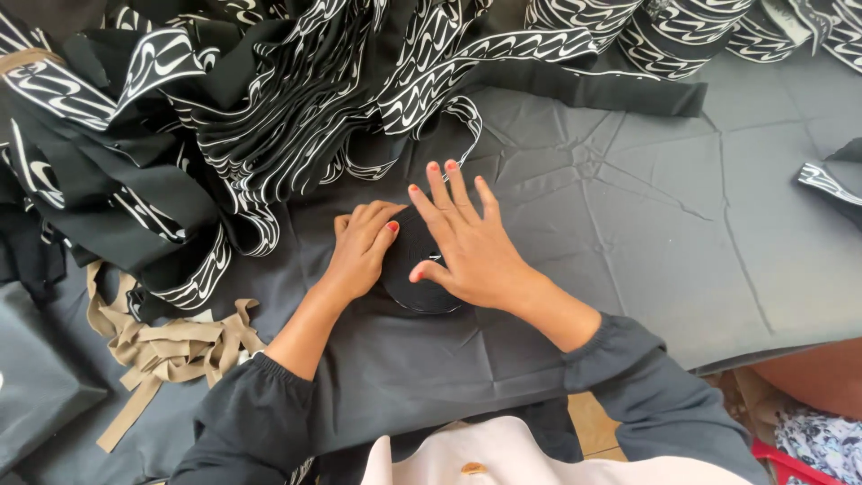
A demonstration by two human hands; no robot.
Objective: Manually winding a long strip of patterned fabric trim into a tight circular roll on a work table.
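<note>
While both hands bear down on it, the dark roll of elastic band (422, 283) sits flat on its side on the tabletop (646, 224), just in front of the person. The right hand (467, 242) lies open over the top of the roll, fingers spread and palm pressing, so its grip is wide and closes on nothing. The left hand (364, 247) is cupped against the roll's left edge with the fingers curled in; it touches the rim, but I cannot tell whether it pinches the loose end or only steadies the coil.

To my eye the roll is light and soft, a wound coil that would give under a squeeze and could telescope or unwind if lifted by its face alone. The safest hold looks to be around the outer rim, with a thumb over the free end.

Outward from the hands, dark grey cloth covers the tabletop, creased in places. A big loose heap of black-and-white patterned elastic (269, 99) spills across the upper left, one strand trailing close to the roll. Finished rolls of the same patterned band (664, 31) stand along the far edge. A tangle of tan strips (171, 346) lies at the lower left, near the left sleeve.
</note>
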